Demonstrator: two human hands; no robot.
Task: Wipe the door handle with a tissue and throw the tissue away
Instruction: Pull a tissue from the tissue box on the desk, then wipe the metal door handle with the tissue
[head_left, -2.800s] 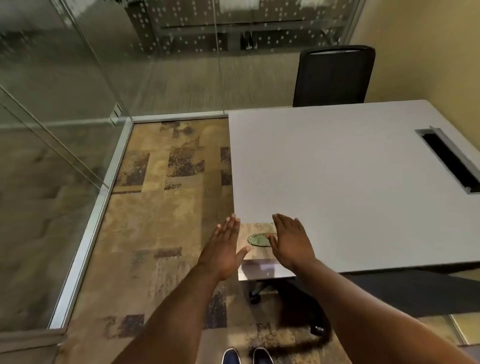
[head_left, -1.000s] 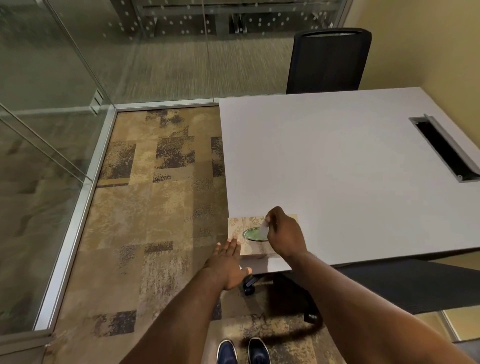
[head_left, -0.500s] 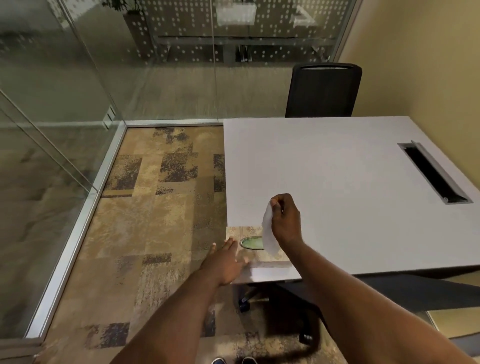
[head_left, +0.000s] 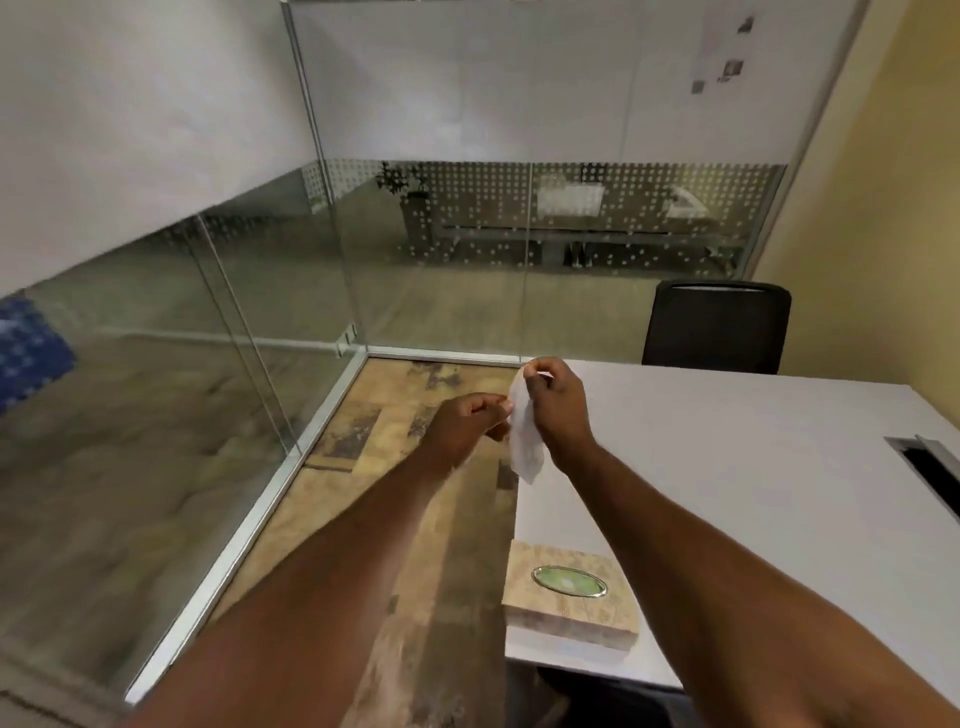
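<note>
1. The tissue (head_left: 524, 441) hung in the air, above the floor and the near-left edge of the table (head_left: 727, 467). It was one thin white sheet, pinched only at its top. Because the grip took so little of it, it could have slipped free and fallen on the carpet (head_left: 415, 545).
2. The right hand (head_left: 558, 410) held the tissue, with the fingertips closed on its upper corner. If the hand had pulled sharply, I judge the soft sheet could have torn.
3. The left hand (head_left: 467, 423) was half curled, with thumb and fingers narrow, and it touched or nearly touched the side of the tissue; I could not tell if it really gripped it. Two hands pulling in opposite ways could also have ripped the sheet.
4. The tissue box (head_left: 569, 597) lay at the near corner of the table, close to the edge. A passing forearm could have pushed it off.
5. No door handle and no bin were visible. The glass wall (head_left: 260, 312) stood on the left, so a walk toward the door with the eyes on the tissue risked a bump against the glass.
</note>
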